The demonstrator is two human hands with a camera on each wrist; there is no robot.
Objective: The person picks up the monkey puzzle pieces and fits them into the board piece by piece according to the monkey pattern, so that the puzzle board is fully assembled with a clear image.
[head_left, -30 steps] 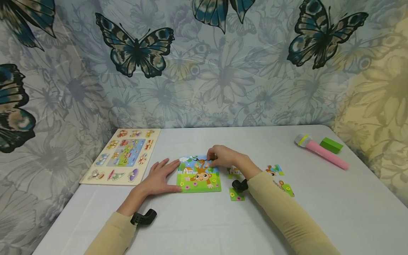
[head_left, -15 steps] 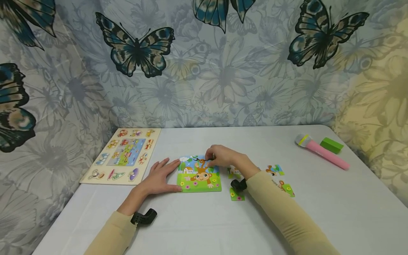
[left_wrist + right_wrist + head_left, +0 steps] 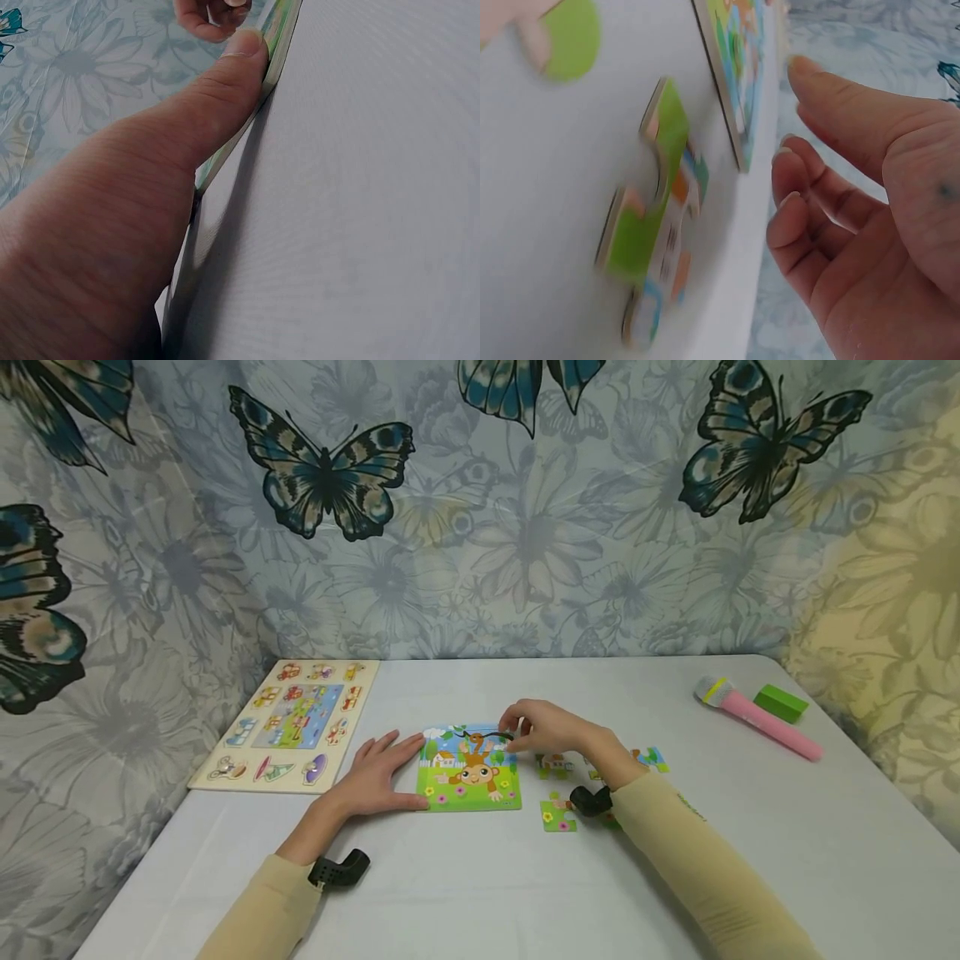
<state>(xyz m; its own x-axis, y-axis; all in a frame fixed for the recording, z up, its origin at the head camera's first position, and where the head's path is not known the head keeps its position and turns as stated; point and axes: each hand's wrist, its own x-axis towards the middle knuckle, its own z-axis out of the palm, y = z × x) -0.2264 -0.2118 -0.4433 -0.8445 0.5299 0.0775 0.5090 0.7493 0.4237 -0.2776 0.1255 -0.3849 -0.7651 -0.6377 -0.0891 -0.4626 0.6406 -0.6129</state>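
A small puzzle board (image 3: 465,789) with a monkey picture lies mid-table. My left hand (image 3: 378,779) rests at its left side, fingers spread and nearly straight. In the left wrist view the left thumb (image 3: 225,82) touches the board's edge. Over the board's upper right corner is my right hand (image 3: 551,727), its fingers loosely bent. The right wrist view shows a gap between thumb and fingers, with nothing held. Loose jigsaw pieces lie right of the board: one with a house (image 3: 554,766), a green one (image 3: 558,815) and a blue-green one (image 3: 651,758). The right forearm partly hides others.
A larger picture board (image 3: 213,778) lies at the back left. At the back right are a pink toy microphone (image 3: 768,722) and a green block (image 3: 781,702). Butterfly-patterned fabric (image 3: 525,568) stands behind the white table (image 3: 465,885).
My right hand has shifted right, uncovering more of the board's upper right part. The right forearm now covers loose pieces seen earlier. The left hand stays in place.
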